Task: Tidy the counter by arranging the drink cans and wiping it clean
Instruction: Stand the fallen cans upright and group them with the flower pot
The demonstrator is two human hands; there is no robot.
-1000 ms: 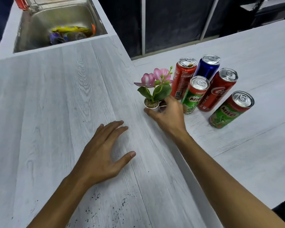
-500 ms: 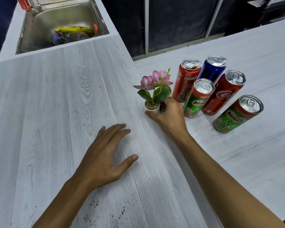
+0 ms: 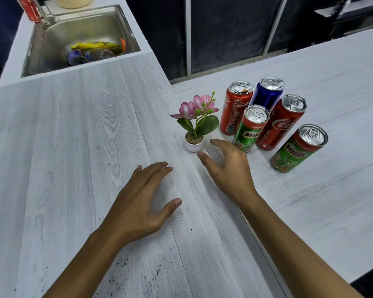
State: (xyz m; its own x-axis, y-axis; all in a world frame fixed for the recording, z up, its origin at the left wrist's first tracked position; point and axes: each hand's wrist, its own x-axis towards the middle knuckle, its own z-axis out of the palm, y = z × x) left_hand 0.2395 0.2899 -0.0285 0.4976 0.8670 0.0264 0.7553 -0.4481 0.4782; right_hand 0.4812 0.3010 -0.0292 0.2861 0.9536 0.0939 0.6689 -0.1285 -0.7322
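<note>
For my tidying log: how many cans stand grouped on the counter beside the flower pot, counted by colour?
Red cans: 2
Green Milo cans: 2
Blue can: 1
Total: 5

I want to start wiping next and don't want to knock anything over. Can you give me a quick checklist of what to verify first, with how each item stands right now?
1. Right hand free of the flower pot: ok, grip open, fingertips just short of the pot.
2. Left hand free: ok, open, palm down over the counter.
3. Cans grouped and upright: ok, five stand together, from the red Coke can to the outer Milo can.
4. Cloth at hand: not ok, none in view.
5. Dirt located: ok, dark specks on the near edge.
6. Sink clear for rinsing: not ok, items lie in it.
</note>
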